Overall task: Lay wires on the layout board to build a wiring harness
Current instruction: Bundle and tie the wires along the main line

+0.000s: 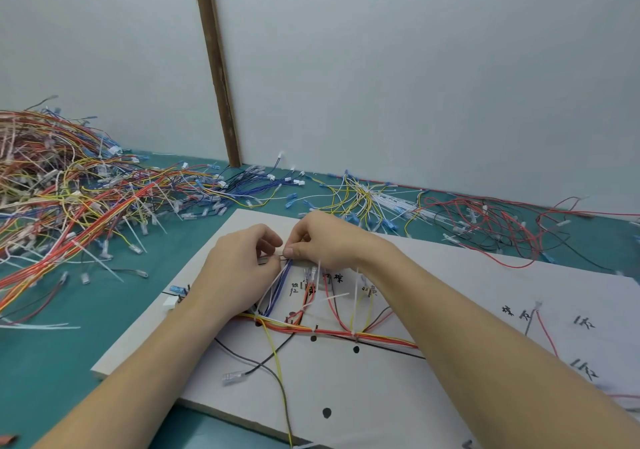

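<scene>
A white layout board (398, 389) with black dots and handwritten marks lies on the teal table. Red, orange and yellow wires (374, 336) run bundled across it, tied with white cable ties. A thin bunch of blue and white wires (278, 286) rises from the bundle to the board's far edge. My left hand (239, 258) and my right hand (318, 237) meet there, fingertips pinching the top end of that blue and white bunch. A black wire with a clear terminal (232, 377) lies loose on the board.
A big heap of finished multicoloured harnesses (62, 192) fills the left of the table. Blue wires (263, 182), yellow and white wires (367, 196) and red and black wires (491, 223) lie along the wall behind the board. A brown post (216, 68) stands against the wall.
</scene>
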The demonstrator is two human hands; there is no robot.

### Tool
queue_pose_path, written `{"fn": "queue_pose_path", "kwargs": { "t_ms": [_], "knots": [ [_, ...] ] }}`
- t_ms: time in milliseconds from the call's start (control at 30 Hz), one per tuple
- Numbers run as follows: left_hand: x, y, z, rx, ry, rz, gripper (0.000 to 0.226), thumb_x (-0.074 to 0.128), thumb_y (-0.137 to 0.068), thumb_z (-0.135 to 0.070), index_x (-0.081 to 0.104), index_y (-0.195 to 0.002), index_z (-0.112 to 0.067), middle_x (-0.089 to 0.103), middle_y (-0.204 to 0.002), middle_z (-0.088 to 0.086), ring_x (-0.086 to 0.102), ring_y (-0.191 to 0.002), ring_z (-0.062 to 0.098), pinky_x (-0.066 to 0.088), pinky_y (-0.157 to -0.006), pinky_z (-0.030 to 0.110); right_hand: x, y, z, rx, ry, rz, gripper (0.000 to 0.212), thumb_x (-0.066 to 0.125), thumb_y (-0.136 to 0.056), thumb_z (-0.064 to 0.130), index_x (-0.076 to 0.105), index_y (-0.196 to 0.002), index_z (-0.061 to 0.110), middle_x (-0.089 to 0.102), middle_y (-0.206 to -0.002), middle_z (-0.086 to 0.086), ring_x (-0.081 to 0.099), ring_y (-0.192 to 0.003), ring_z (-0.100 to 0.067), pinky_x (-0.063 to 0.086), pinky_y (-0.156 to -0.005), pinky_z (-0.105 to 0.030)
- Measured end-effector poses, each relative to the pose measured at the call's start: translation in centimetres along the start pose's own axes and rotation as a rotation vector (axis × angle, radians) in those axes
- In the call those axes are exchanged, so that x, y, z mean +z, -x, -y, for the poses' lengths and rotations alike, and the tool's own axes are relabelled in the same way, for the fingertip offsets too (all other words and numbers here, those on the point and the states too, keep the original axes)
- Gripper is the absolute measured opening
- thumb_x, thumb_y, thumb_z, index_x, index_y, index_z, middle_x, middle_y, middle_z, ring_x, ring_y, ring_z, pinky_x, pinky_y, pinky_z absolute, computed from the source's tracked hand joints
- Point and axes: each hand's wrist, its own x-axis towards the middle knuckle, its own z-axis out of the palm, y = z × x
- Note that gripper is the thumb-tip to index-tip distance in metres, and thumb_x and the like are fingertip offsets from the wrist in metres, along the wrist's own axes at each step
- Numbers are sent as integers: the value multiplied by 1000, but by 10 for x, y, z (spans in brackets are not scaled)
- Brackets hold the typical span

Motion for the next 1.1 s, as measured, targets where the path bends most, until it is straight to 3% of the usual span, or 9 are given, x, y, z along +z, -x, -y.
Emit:
{"fn": "queue_pose_path", "kwargs": {
  "t_ms": [133, 267, 400, 500, 633, 733, 900, 1033, 1100],
  "knots": [
    [0, 0, 0, 13, -21, 16, 12, 73, -87, -28, 73, -98, -30, 71, -84, -14, 67, -84, 6, 58, -82, 36, -7, -5, 0, -31, 102, 53, 8, 70, -97, 31, 71, -91, 26, 62, -74, 12, 55, -67, -1, 39, -58, -23],
    [1, -1, 1, 57, -82, 26, 12, 72, -89, -32, 76, -100, -31, 67, -84, -15, 64, -84, 9, 55, -80, 33, -7, -9, -1, -62, 136, 65, 9, 70, -96, 29, 67, -88, 27, 61, -74, 15, 54, -67, 1, 37, -57, -21],
    [1, -1, 1, 78, -156, 33, 15, 69, -91, -27, 78, -100, -34, 63, -88, -5, 60, -89, 18, 46, -75, 32, -8, -7, -6, -11, -97, 64, 13, 68, -99, 25, 69, -87, 21, 67, -77, 6, 60, -68, -12, 47, -61, -21],
    [1, -2, 0, 72, -150, 26, 8, 70, -92, -27, 77, -93, -31, 63, -85, -7, 60, -87, 18, 46, -74, 32, -7, -6, -7, 2, -166, 67, 12, 67, -99, 23, 72, -90, 17, 69, -84, -2, 61, -74, -17, 51, -66, -28],
    [0, -1, -2, 24, -80, 17, 7, 71, -90, -24, 76, -88, -28, 68, -77, -14, 63, -78, 6, 51, -71, 29, -5, -3, -8, 35, -212, 73, 19, 66, -99, 27, 77, -100, 12, 71, -89, -5, 59, -77, -16, 51, -73, -33],
    [-2, 0, -3, -22, -25, 34, 10, 70, -89, -25, 75, -90, -33, 72, -79, -15, 65, -77, 2, 54, -73, 29, -4, 0, -7, 41, -180, 50, 22, 64, -100, 34, 78, -95, 18, 67, -83, -3, 57, -74, -15, 47, -72, -34],
    [-9, -2, -3, -114, 138, 44, 26, 62, -87, -15, 75, -88, -37, 74, -74, -17, 64, -70, 0, 45, -62, 22, -1, 2, -4, 41, -186, 27, 25, 61, -100, 38, 76, -91, 20, 65, -82, -4, 56, -73, -16, 46, -70, -34],
    [-18, -4, -1, -172, 202, 98, 41, 49, -91, -2, 73, -95, -35, 78, -82, -17, 68, -74, -2, 50, -68, 26, 3, 2, 2, 18, -134, 19, 20, 66, -93, 40, 79, -96, 25, 62, -76, 6, 53, -65, -11, 44, -63, -28],
    [-22, -5, 0, -200, 271, 101, 44, 45, -89, 2, 73, -95, -31, 79, -81, -11, 73, -77, 9, 57, -78, 31, 8, -1, 8, -8, -65, 7, 16, 69, -90, 42, 76, -97, 29, 64, -80, 9, 59, -70, -10, 46, -65, -28]
  ]
}}
